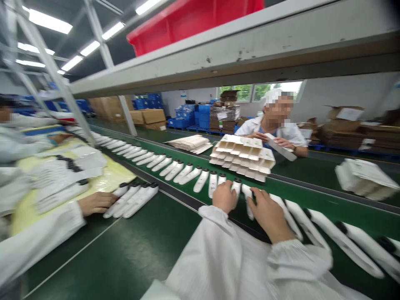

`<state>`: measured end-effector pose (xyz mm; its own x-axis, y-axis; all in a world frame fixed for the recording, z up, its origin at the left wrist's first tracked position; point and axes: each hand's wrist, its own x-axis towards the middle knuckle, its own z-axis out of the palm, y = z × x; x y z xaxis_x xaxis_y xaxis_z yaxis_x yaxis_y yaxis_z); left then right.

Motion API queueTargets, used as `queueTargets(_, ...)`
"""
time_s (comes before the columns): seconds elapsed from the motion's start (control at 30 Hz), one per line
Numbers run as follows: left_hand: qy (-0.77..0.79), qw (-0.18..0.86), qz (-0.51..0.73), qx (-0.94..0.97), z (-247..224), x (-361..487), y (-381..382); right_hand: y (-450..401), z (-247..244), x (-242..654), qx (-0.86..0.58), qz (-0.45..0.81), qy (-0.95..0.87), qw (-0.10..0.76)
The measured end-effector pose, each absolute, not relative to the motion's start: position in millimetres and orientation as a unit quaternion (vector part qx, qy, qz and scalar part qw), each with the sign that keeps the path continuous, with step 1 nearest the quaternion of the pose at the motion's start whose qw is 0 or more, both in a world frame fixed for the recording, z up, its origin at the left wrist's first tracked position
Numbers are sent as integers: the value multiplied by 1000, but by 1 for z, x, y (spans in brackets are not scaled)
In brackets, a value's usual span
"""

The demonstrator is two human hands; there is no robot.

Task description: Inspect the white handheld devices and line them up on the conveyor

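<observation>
A long row of white handheld devices with black ends (201, 180) lies on the green conveyor belt (331, 199). My left hand (224, 197) is closed, its fingers curled around one white device (237, 186) in this row. Just to the right, my right hand (271, 213) has its thumb and fingers bent around another white device (249, 203). Parts of both devices are hidden behind my fingers. More white devices (343, 241) run on past my right wrist, lying at a slant.
A co-worker's hand (97, 203) touches several white devices (140, 201) on the left table. Open white boxes (242, 156) are stacked beyond the belt, near flat cartons (190, 143). Across from me a person (271, 121) holds a white box (281, 147). Overhead runs a shelf (218, 54) with a red bin (193, 25).
</observation>
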<state>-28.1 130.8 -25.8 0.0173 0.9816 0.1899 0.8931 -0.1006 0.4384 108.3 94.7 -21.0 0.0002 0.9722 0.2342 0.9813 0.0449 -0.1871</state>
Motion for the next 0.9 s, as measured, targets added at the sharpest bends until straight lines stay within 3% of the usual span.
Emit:
queueTargets(0.23,700,80,119,699,-34,-42,132,92,-48,77,-592,48,-794,129)
queueTargets(0.43,700,59,61,709,-27,-30,134,107,-42,71,-680,57,-727,77)
queueTargets(0.7,682,45,34,729,-21,-19,136,122,-34,81,-745,193,-623,140)
queueTargets(0.9,667,53,36,743,-23,-11,132,118,-35,91,-741,200,-629,120)
